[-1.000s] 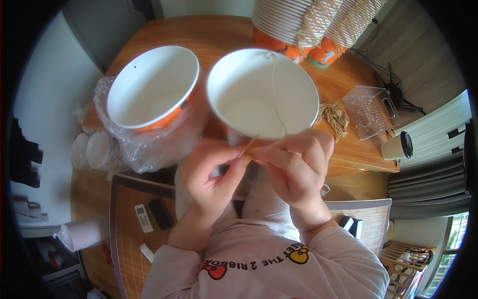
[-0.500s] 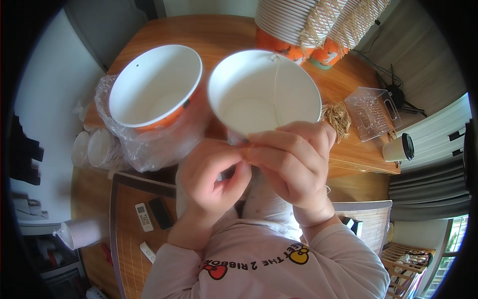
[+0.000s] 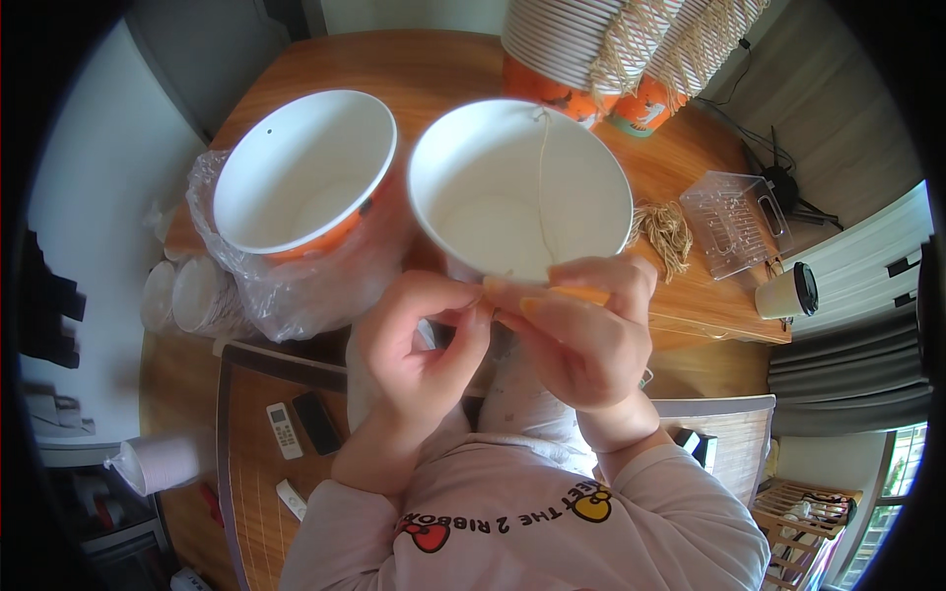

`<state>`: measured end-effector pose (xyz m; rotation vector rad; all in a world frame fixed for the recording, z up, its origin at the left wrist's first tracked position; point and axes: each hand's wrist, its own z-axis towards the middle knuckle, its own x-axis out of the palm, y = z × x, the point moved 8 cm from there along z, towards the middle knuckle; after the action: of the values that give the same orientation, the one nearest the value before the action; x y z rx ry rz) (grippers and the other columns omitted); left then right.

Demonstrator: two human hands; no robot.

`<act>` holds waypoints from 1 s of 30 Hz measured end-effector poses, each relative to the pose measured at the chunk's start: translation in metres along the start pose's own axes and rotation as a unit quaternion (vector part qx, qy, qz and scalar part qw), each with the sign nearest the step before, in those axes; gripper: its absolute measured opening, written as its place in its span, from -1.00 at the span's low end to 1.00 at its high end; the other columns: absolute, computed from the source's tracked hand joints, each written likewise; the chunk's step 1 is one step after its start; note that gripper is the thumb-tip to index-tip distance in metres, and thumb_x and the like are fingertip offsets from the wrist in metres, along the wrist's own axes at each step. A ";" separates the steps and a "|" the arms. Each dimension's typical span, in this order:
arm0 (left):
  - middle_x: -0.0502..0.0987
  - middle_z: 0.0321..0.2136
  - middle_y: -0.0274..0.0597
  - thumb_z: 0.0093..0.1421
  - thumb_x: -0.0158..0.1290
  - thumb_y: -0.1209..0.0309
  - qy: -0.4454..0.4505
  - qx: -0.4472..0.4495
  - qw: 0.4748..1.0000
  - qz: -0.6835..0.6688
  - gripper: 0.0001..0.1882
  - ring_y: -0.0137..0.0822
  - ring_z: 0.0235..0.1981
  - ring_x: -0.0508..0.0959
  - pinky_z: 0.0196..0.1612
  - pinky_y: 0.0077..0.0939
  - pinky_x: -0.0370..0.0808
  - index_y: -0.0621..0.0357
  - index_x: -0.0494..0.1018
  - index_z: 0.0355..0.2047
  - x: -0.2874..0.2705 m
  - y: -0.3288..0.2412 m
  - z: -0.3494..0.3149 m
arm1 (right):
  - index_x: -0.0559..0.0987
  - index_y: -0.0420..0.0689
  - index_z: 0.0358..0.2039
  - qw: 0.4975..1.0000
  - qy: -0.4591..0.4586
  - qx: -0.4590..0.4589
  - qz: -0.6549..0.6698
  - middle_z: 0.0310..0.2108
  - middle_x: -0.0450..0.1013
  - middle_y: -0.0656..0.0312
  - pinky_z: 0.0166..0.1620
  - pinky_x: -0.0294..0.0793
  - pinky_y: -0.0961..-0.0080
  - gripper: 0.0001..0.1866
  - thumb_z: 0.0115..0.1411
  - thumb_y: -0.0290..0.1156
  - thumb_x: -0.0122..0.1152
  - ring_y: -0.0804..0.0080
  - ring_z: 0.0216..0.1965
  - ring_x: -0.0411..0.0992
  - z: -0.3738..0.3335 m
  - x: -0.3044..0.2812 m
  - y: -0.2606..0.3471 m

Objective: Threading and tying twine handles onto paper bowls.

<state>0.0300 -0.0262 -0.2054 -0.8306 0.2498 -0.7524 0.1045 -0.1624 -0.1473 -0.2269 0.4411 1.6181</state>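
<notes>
A large white-lined paper bucket [image 3: 473,187] stands open-side up on the table in front of me. From a knot at its far rim, a thin straw-coloured string [image 3: 543,197] runs across the inside to the near rim. My right hand [image 3: 586,330] is closed there, pinching the string. The fingertips of my left hand [image 3: 419,340] are pinched together against the right ones; what lies between them is hidden. Left of this bucket, a second paper bucket [image 3: 296,177], orange outside with a small hole near its rim, sits by a clear plastic bag [image 3: 296,300].
Tall stacks of orange paper buckets [image 3: 547,79] with twine ties [image 3: 631,44] stand behind. At the right are a twine bundle [image 3: 665,236], a clear plastic box [image 3: 731,222] and a lidded cup [image 3: 788,291]. A remote [image 3: 284,430] and a phone [image 3: 316,422] lie beside me on the left.
My right fingers have shifted and bent more, its index finger drawing nearer the string at the rim. My left hand stays pinched in about the same place. The buckets have barely shifted in view.
</notes>
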 end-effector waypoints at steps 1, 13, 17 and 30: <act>0.57 -0.45 -0.24 0.08 0.22 0.65 0.000 0.001 1.000 0.000 -0.86 -0.47 -0.48 0.57 -0.41 -0.64 0.50 0.28 0.52 -0.33 0.000 0.000 0.000 | 0.60 0.03 -0.18 1.000 0.001 -0.012 -0.012 -0.19 0.64 0.49 -0.13 0.20 0.53 -0.60 -0.11 -0.41 0.45 0.49 -0.22 0.44 0.001 0.002 0.002; 0.57 -0.47 -0.21 0.05 0.20 0.61 0.011 0.046 0.997 0.065 -0.88 -0.35 -0.51 0.57 -0.43 -0.58 0.47 0.25 0.52 -0.37 0.000 -0.017 0.003 | 0.55 0.05 -0.22 0.999 0.007 -0.034 -0.006 -0.22 0.65 0.51 -0.18 0.21 0.50 -0.61 -0.11 -0.38 0.47 0.48 -0.24 0.44 0.007 0.006 -0.001; 0.59 -0.45 -0.19 0.04 0.21 0.60 -0.010 0.071 0.994 0.088 -0.85 -0.29 -0.49 0.57 -0.41 -0.53 0.47 0.24 0.55 -0.34 -0.001 -0.022 0.003 | 0.52 0.01 -0.22 1.000 0.007 -0.018 0.012 -0.26 0.65 0.51 -0.19 0.21 0.51 -0.57 -0.12 -0.43 0.52 0.49 -0.28 0.42 0.006 0.004 -0.002; 0.61 -0.45 -0.18 0.02 0.24 0.64 0.003 0.041 0.993 0.112 -0.84 -0.27 -0.45 0.59 -0.38 -0.51 0.52 0.24 0.57 -0.35 -0.002 -0.014 0.004 | 0.46 0.02 -0.29 1.000 -0.014 -0.012 -0.004 -0.30 0.66 0.49 -0.18 0.27 0.53 -0.58 -0.12 -0.46 0.52 0.42 -0.17 0.51 0.002 0.005 -0.004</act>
<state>0.0234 -0.0286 -0.1925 -0.7083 0.3105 -0.5510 0.1085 -0.1567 -0.1485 -0.2239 0.3993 1.6170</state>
